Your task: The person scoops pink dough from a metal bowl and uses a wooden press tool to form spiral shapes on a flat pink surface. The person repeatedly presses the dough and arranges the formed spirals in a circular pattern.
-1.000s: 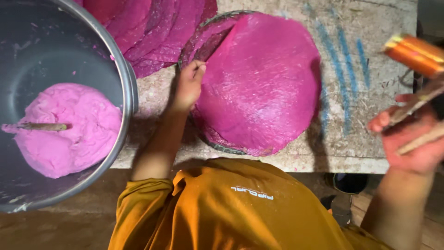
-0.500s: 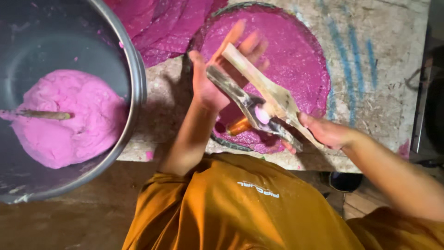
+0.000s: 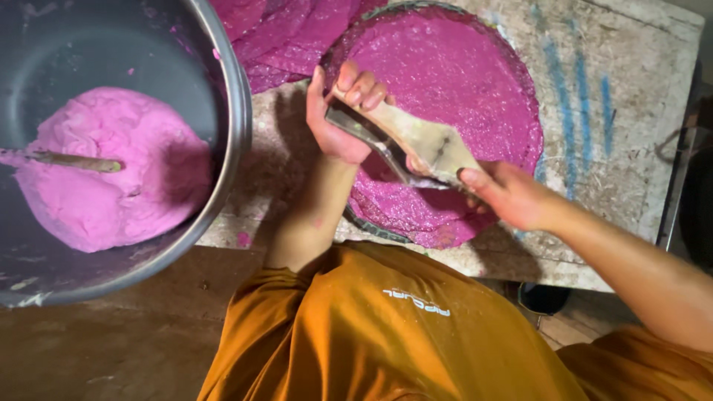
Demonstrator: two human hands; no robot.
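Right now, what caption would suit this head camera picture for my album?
Both hands, left and right, hold a flat wooden scraper over a pink disc, beside a bowl of pink dough.

No packages, signs or screens are to be seen. One small label-like mark is found: a short line of white printed lettering [image 3: 417, 302] on the orange shirt [image 3: 386, 334], near the bottom middle of the scene, set slightly slanted and pale against the cloth.
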